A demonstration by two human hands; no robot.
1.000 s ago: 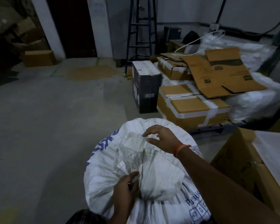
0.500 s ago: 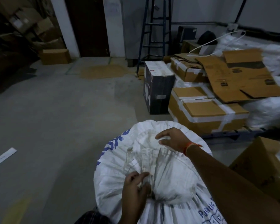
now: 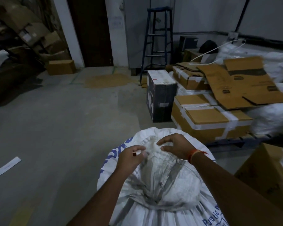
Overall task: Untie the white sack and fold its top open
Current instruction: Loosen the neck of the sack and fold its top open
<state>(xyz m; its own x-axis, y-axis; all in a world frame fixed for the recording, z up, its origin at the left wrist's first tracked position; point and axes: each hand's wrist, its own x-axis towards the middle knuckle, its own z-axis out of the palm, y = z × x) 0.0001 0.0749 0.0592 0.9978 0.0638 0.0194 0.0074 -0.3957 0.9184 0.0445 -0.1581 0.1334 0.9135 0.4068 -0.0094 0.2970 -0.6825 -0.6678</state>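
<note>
A big white woven sack [image 3: 162,214] with blue print stands right in front of me on the floor. Its gathered top [image 3: 160,181] fans up from a cinched neck and lies spread toward the far side. My left hand [image 3: 131,158] pinches the left part of the top's far edge. My right hand [image 3: 176,146], with an orange thread at the wrist, has its fingers curled over the edge on the right. The tie at the neck is hidden in the folds.
Taped cardboard boxes [image 3: 207,118] and a dark box [image 3: 160,97] stand on a pallet just behind the sack. An open carton [image 3: 268,175] sits close on the right. A blue step stool [image 3: 158,41] stands by the wall. Bare concrete floor [image 3: 55,136] stretches left.
My left hand has moved up from the sack's neck to the far edge of the top, beside my right hand. The gathered top now lies spread out flatter.
</note>
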